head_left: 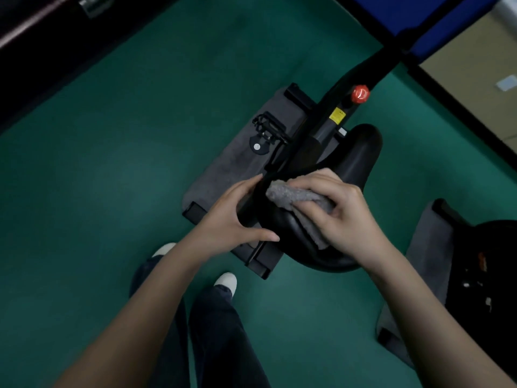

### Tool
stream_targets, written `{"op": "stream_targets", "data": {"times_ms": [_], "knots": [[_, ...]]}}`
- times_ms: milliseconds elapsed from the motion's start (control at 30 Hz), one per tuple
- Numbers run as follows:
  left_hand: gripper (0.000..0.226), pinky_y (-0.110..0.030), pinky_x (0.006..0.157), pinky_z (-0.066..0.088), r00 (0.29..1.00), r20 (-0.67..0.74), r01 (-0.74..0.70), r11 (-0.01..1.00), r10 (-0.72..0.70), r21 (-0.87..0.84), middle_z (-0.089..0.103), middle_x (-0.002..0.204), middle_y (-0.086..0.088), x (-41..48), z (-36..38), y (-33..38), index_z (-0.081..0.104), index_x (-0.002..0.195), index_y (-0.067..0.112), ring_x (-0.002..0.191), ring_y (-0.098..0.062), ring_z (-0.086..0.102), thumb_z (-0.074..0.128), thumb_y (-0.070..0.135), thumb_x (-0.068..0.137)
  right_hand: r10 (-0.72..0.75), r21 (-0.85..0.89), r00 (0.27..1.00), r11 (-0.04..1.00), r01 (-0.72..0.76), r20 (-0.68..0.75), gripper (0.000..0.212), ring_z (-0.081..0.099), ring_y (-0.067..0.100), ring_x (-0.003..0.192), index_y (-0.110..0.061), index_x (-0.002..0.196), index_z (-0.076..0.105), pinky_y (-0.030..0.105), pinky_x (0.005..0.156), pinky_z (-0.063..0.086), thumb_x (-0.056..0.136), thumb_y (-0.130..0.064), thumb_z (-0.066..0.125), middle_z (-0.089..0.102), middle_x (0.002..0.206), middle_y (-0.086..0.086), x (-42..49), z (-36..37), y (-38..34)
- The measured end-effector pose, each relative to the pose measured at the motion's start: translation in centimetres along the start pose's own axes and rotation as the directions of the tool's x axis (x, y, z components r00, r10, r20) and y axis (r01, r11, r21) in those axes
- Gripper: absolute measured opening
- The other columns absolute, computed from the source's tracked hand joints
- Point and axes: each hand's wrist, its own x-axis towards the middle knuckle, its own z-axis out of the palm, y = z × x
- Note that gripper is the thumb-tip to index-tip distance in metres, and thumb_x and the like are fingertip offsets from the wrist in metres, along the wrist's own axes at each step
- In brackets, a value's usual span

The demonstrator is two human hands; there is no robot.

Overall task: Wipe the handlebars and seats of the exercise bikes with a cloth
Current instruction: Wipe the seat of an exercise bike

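Observation:
A black exercise-bike seat (355,161) fills the middle of the view, seen from above. My right hand (341,214) presses a grey cloth (293,197) flat onto the seat's near part. My left hand (232,217) grips the seat's left edge, thumb under the rim and fingers along the side. The bike's black frame (330,119) runs up and right from under the seat, carrying a red knob (360,93) and a yellow label. The handlebars are not in view.
The bike stands on a grey mat (232,163) on green floor (112,163); a pedal (267,130) sticks out to the left. A second bike on its own mat (425,247) sits at the right edge. My feet in white shoes (226,281) stand just below the seat.

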Motion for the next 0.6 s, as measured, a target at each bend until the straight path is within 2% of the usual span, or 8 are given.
{"op": "stream_targets", "data": {"times_ms": [167,300,367,467,533,600], "knots": [[0.098,-0.023,0.109,0.036,0.993,-0.117,0.008,0.998,-0.015,-0.064,0.049,0.138,0.015,-0.8,0.9,-0.3,0.046,0.134,0.035,0.127,0.004,0.044,0.083,0.054,0.046,-0.089,-0.062,0.994,0.994,0.092,0.058,0.02,0.054,0.018,0.096,-0.012,0.101,0.071,0.023,0.087,0.043,0.084,-0.003,0.066,0.065,0.095,-0.013,0.8,1.3,-0.7],[0.101,-0.031,0.111,0.037,0.994,-0.109,0.007,0.994,-0.018,-0.105,0.049,0.139,0.012,-1.2,1.1,-0.1,0.045,0.137,0.033,0.127,0.0,0.045,0.085,0.05,0.046,-0.164,-0.021,0.981,0.986,0.167,0.1,0.023,0.056,0.02,0.099,-0.011,0.102,0.071,0.027,0.091,0.044,0.082,0.001,0.066,0.068,0.101,-0.009,-1.3,0.4,0.5],[0.096,-0.036,0.113,0.034,0.992,-0.125,-0.001,0.997,-0.008,-0.078,0.048,0.139,0.014,-1.3,1.1,0.1,0.046,0.134,0.039,0.129,0.001,0.042,0.084,0.053,0.046,-0.139,-0.013,0.99,0.99,0.139,0.024,0.022,0.058,0.019,0.1,-0.01,0.099,0.071,0.028,0.091,0.045,0.083,0.003,0.064,0.067,0.1,-0.009,-2.0,-0.5,1.1],[0.087,-0.037,0.114,0.032,0.99,-0.139,-0.007,0.998,0.0,-0.055,0.047,0.138,0.019,-1.4,1.1,0.1,0.043,0.124,0.054,0.13,0.005,0.039,0.082,0.058,0.046,-0.008,-0.035,0.99,0.999,0.003,-0.14,0.02,0.058,0.016,0.097,-0.013,0.096,0.071,0.021,0.088,0.044,0.085,0.001,0.063,0.063,0.095,-0.018,-1.4,-0.5,1.5],[0.083,-0.037,0.114,0.032,0.99,-0.141,-0.007,0.999,0.001,-0.048,0.047,0.137,0.022,-1.3,1.1,0.0,0.043,0.12,0.06,0.129,0.006,0.039,0.084,0.06,0.048,0.022,-0.057,0.983,0.998,-0.033,-0.183,0.019,0.058,0.015,0.096,-0.015,0.096,0.071,0.017,0.088,0.041,0.085,-0.001,0.064,0.063,0.094,-0.02,-1.0,0.3,1.2],[0.083,-0.037,0.114,0.033,0.99,-0.141,-0.016,0.999,0.011,-0.033,0.048,0.136,0.022,-1.2,1.1,-0.2,0.043,0.12,0.061,0.129,0.006,0.04,0.083,0.06,0.048,0.007,-0.094,0.981,0.995,-0.025,-0.196,0.021,0.058,0.016,0.098,-0.012,0.097,0.071,0.017,0.09,0.041,0.083,0.002,0.065,0.065,0.098,-0.013,-1.7,1.0,0.8]]}}
